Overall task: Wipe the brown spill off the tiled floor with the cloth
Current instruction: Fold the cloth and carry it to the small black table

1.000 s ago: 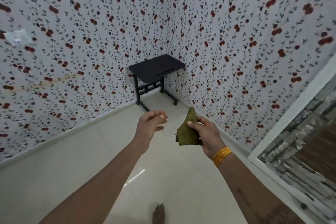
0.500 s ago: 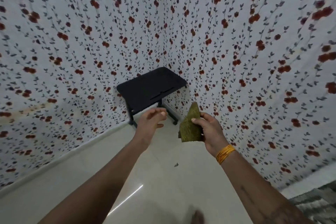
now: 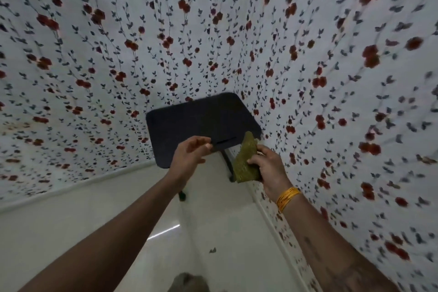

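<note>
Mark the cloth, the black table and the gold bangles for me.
cloth (image 3: 245, 163): head view, middle of the green fabric.
black table (image 3: 196, 121): head view, centre of the dark top.
gold bangles (image 3: 287, 197): head view, band on the right wrist.

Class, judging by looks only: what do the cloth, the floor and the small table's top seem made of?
Cloth: olive woven fabric, coarse and matte, probably.
Floor: pale glossy tile, apparently; it mirrors a light streak.
Table top: black, matte board, perhaps laminate or plastic; blur leaves it open.

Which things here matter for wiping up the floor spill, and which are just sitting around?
For the job:
green cloth, pinched in the right hand
tiled floor
left hand, holding nothing
No brown spill shows clearly.

Just there:
black table
small dark scrap on the floor
</note>
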